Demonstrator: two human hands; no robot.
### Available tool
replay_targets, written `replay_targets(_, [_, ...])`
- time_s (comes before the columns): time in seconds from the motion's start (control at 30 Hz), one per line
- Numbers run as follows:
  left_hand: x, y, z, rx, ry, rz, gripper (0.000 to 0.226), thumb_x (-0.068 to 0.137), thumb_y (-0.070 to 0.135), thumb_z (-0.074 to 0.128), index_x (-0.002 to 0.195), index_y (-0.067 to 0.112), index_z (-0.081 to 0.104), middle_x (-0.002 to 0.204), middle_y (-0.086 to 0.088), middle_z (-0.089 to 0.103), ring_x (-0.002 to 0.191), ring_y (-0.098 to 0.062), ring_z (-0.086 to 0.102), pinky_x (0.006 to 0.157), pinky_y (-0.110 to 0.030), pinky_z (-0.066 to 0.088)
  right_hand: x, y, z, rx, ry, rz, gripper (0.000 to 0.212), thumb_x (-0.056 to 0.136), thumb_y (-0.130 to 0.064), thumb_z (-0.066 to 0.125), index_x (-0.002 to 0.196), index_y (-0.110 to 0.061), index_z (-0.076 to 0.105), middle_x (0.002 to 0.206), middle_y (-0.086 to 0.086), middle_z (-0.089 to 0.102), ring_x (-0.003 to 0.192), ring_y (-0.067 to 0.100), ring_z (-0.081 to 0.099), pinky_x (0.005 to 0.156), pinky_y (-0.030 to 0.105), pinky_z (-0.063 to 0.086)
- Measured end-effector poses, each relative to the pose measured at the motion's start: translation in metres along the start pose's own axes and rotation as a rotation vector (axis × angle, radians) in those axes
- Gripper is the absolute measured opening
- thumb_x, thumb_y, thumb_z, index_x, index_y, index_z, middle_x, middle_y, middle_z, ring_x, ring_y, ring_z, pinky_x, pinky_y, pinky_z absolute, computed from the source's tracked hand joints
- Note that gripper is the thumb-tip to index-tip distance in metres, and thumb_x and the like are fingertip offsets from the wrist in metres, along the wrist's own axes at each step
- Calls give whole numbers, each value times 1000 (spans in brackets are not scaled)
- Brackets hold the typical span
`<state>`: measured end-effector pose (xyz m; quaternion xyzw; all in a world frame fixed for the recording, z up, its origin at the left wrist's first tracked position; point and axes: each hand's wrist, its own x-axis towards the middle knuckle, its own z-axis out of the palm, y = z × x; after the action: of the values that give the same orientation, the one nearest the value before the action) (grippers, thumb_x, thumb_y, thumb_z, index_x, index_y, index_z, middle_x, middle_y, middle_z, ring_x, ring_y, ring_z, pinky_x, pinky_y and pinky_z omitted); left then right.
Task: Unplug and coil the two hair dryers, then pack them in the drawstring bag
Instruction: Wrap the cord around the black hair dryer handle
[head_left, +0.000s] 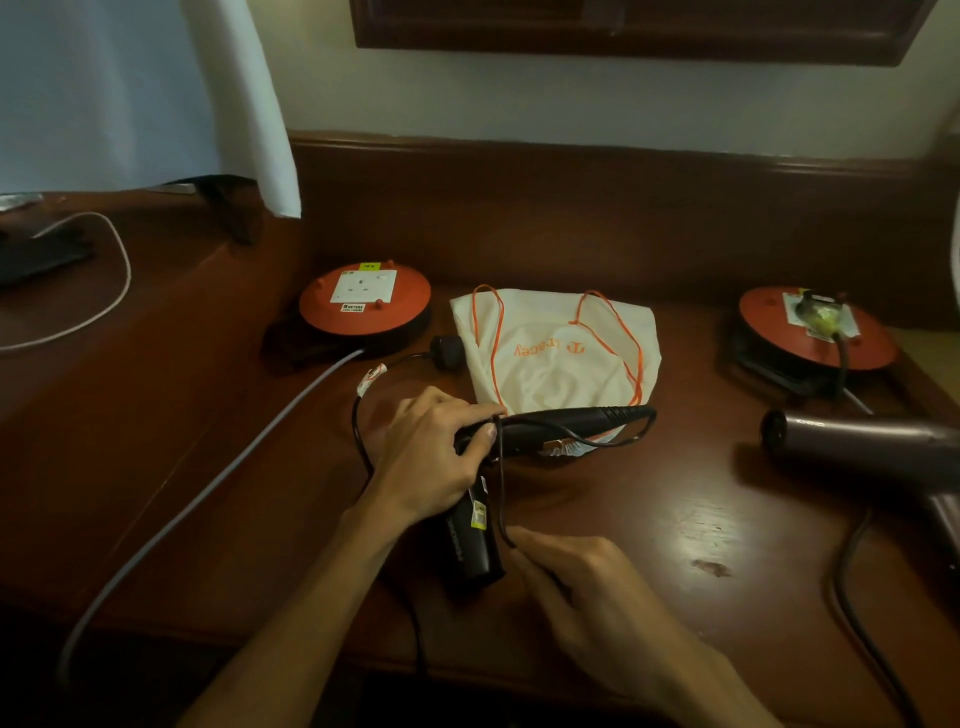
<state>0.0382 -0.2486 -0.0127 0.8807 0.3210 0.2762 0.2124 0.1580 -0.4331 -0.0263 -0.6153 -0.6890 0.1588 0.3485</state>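
Observation:
A black hair dryer (550, 422) lies on the wooden table in front of the white drawstring bag (556, 348) with orange cords. My left hand (436, 452) grips the dryer where handle and barrel meet. My right hand (576, 577) pinches its thin black cord (501, 499), which runs up over the dryer body. The cord's black plug (448, 352) lies loose on the table beside the bag. A second, brownish hair dryer (862, 441) lies at the right, its cord (844, 358) still plugged into the right orange reel (818, 332).
A left orange extension reel (363, 304) shows an empty socket, and its grey cable (208, 488) runs toward the table's front edge. A dark object with a pale cord (122, 270) lies far left. A white cloth (249, 104) hangs over the back left.

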Motion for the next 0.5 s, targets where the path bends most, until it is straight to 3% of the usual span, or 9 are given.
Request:
replay_targets(0.1, [-1, -1, -1, -39, 20, -3, 34, 92, 39, 55, 119, 33, 76, 96, 28, 61, 102, -8, 56, 90, -33, 36, -2, 5, -3, -52, -16, -22, 28, 106, -31, 48, 114, -16, 69, 100, -1, 75, 85, 18, 71, 71, 38, 55])
replay_targets(0.23, [-5, -3, 0, -115, 78, -18, 30, 91, 40, 58, 114, 35, 77, 90, 36, 55, 98, -3, 55, 91, -38, 43, 2, 28, -8, -88, -92, 65, 32, 102, -35, 54, 127, -23, 69, 123, -15, 72, 110, 2, 67, 90, 26, 56])
replay_targets(0.3, [-10, -13, -1, -236, 125, -7, 27, 91, 40, 61, 113, 36, 77, 93, 31, 62, 101, -8, 59, 91, -45, 48, 13, 45, -15, -100, -160, 143, 25, 100, -38, 56, 119, -33, 70, 112, -23, 73, 102, -1, 68, 85, 32, 57])
replay_targets(0.37, [-14, -22, -4, -340, 132, -15, 26, 92, 39, 62, 112, 36, 77, 100, 18, 67, 105, -15, 60, 93, -45, 50, 29, 58, -24, -89, -248, 215, 14, 99, -37, 58, 98, -35, 73, 90, -21, 73, 83, 1, 67, 75, 37, 57])
replay_targets(0.5, [-13, -30, -10, -446, 73, -37, 25, 92, 28, 66, 112, 30, 79, 100, 8, 69, 108, -20, 60, 98, -45, 50, 67, 70, -43, -31, -189, 286, 9, 92, -28, 72, 91, -21, 78, 92, -12, 74, 86, 0, 67, 75, 22, 55])
